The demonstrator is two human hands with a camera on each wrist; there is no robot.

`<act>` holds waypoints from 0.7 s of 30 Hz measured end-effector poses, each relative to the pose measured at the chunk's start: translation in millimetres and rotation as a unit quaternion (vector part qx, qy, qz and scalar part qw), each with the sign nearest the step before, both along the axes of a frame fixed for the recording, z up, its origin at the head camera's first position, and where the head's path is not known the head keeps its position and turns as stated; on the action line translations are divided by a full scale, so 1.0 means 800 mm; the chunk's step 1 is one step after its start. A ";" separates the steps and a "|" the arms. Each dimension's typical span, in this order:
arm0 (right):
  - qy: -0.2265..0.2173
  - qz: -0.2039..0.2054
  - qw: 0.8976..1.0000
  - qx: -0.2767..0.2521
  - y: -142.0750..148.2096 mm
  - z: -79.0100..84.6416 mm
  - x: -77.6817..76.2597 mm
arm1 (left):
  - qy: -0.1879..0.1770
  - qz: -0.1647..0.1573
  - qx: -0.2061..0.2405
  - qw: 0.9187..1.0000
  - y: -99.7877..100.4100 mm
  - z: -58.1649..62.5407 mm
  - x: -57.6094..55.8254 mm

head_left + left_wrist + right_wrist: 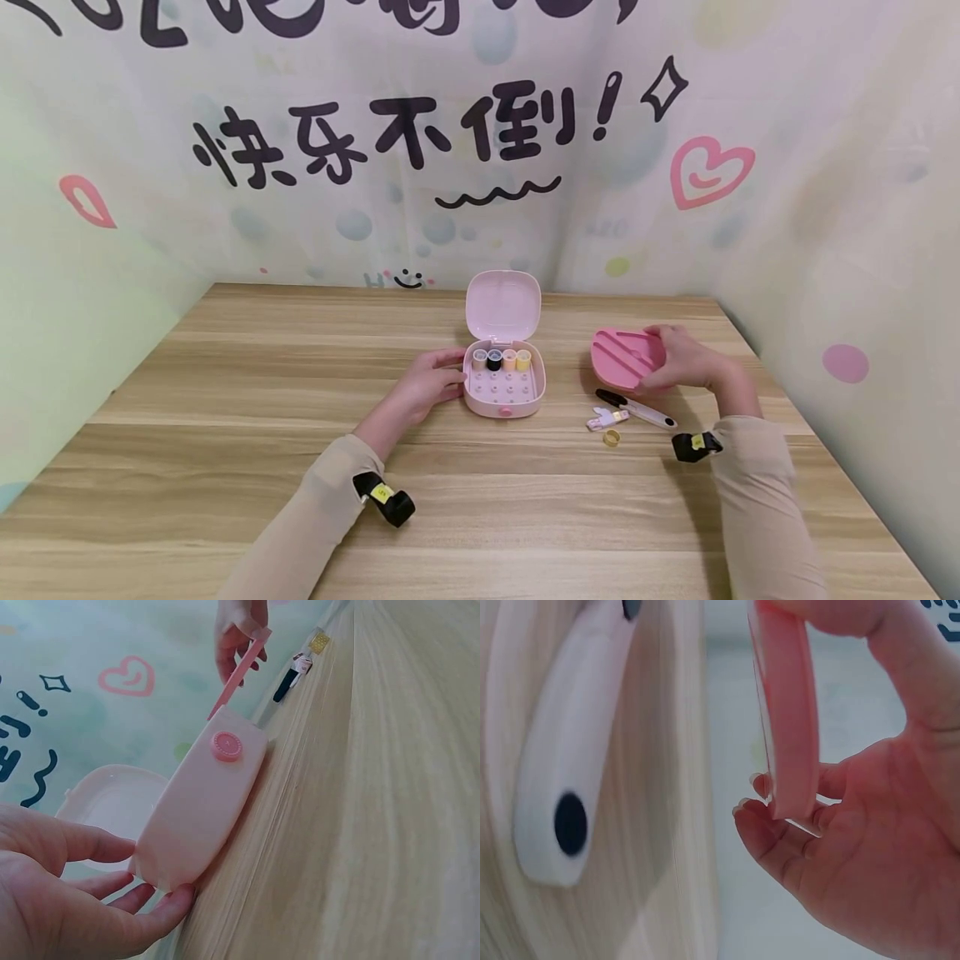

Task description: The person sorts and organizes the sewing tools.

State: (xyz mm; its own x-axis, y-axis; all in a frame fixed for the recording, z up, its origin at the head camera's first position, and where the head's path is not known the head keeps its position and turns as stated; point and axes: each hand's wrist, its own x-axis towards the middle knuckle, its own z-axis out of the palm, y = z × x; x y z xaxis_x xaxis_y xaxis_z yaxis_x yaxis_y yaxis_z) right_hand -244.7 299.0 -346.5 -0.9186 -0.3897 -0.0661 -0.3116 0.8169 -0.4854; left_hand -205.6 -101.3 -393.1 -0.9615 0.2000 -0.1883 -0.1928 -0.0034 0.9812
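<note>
My left hand [426, 385] holds the left side of a pale pink sewing box [504, 409], its fingertips against the corner in the left wrist view. The box stands on the table with its lid [503, 305] raised at the back. Inside, several thread spools [509, 359] stand in a row along the rear, with bare pegs in front. My right hand [684, 360] grips the right edge of a darker pink slotted tray [619, 358], thumb on one side and fingers on the other. The tray appears raised off the table, to the right of the box.
Below the tray lie white thread snips [649, 413] with a black end, a small pale card-like piece [607, 419] and a gold ring-shaped thimble [612, 437]. The wooden table [225, 400] meets a printed cloth backdrop [337, 242] behind and at both sides.
</note>
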 end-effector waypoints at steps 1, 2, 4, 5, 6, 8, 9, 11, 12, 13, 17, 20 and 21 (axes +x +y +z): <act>0.000 0.000 1.000 -0.002 -0.003 0.000 0.000 | 0.000 0.000 0.000 1.000 0.000 0.000 0.000; -0.001 0.000 1.000 -0.003 -0.006 0.000 0.000 | -0.001 0.001 -0.001 1.000 0.000 0.000 0.000; -0.002 -0.001 1.000 -0.004 -0.013 0.000 0.001 | -0.001 0.002 -0.001 1.000 0.000 0.001 0.000; -0.001 -0.002 1.000 -0.005 -0.016 0.000 0.001 | -0.001 0.002 -0.001 1.000 0.000 0.001 0.000; 0.001 -0.001 1.000 -0.007 -0.020 0.000 0.002 | -0.001 0.002 -0.001 1.000 0.000 0.001 0.000; 0.004 -0.002 1.000 -0.010 -0.027 0.000 0.003 | -0.002 0.003 0.000 1.000 0.000 0.001 0.000; 0.005 -0.002 1.000 -0.011 -0.031 0.000 0.004 | -0.002 0.003 0.000 1.000 0.000 0.001 0.000; 0.009 0.000 1.000 -0.011 -0.038 -0.001 0.005 | -0.004 0.004 0.001 1.000 0.000 0.001 0.000; 0.009 0.000 1.000 -0.012 -0.041 -0.001 0.005 | -0.005 0.004 0.001 1.000 0.000 0.001 -0.001; 0.009 0.000 1.000 -0.012 -0.044 -0.001 0.005 | -0.006 0.004 0.001 1.000 0.000 0.001 -0.001; 0.005 0.005 1.000 -0.020 -0.054 -0.002 0.007 | -0.006 0.007 0.001 1.000 -0.001 0.000 -0.003; 0.006 0.010 1.000 -0.027 -0.059 0.000 0.008 | -0.006 0.006 0.002 1.000 -0.001 0.000 -0.003; 0.007 0.012 0.999 -0.029 -0.061 0.001 0.008 | -0.007 0.006 0.002 1.000 -0.001 0.000 -0.002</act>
State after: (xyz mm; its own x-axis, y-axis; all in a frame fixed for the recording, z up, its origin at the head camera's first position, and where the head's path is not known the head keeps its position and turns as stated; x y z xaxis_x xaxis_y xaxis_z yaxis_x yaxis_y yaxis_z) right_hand -238.2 250.1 -346.1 -0.9098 -0.4141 -0.0296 -0.3381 0.7803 -0.5262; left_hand -207.6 -102.3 -393.3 -0.9613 0.1888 -0.2006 -0.2063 -0.0107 0.9784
